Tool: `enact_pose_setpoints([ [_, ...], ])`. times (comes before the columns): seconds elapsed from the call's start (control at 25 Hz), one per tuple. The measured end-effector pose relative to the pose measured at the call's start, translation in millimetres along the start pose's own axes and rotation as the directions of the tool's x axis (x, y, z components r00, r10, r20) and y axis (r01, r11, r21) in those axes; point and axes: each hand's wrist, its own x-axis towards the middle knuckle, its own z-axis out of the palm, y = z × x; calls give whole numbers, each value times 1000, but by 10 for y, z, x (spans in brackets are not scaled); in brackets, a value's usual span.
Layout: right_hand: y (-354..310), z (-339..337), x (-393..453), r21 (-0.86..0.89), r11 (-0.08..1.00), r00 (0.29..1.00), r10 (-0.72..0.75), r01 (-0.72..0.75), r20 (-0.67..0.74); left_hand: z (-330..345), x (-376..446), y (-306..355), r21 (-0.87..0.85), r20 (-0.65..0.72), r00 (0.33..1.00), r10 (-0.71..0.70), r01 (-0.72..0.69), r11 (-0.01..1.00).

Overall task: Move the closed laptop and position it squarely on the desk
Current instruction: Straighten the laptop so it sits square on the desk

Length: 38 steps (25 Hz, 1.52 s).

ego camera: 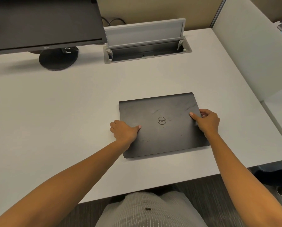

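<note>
A closed black laptop (161, 112) with a round logo on its lid lies flat on the white desk (63, 112), right of centre and slightly rotated against the desk's front edge. My left hand (124, 131) grips the laptop's left edge, thumb on the lid and fingers curled down the side. My right hand (207, 120) holds the right edge the same way, thumb pressed on the lid. Both forearms reach in from the bottom of the view.
A black monitor (43, 22) on a round stand (58, 58) occupies the back left. An open grey cable hatch (146, 45) with a raised lid sits at the back centre. A white partition (255, 51) borders the desk's right side.
</note>
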Motion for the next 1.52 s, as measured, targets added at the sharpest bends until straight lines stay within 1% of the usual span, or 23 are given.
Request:
enact_pose_setpoints([
  [0.4,35,47,-34,23,1000,999,-18,18,-36,-25,32,-51,14,3,999,49,-49,999],
  [0.6,46,61,-36,50,999,999,-14,17,-42,-19,39,-51,-16,7,1000,30,-30,999],
  [0.76,56,70,-51,41,998,998,-46,48,-46,-16,33,-40,-17,14,1000,21,-21,1000],
  [0.96,75,76,-71,42,995,995,-85,87,-48,-16,20,5,0,6,1000,13,-13,1000],
  [1.24,85,55,-38,40,994,994,-102,103,-39,3,13,50,31,11,1000,16,-16,999],
  [1.44,93,-43,73,23,995,995,-98,99,-36,100,-44,109,70,20,998,62,-63,996],
  [1.52,110,-93,111,15,995,994,-102,103,-42,152,-62,139,58,26,998,64,-65,996],
])
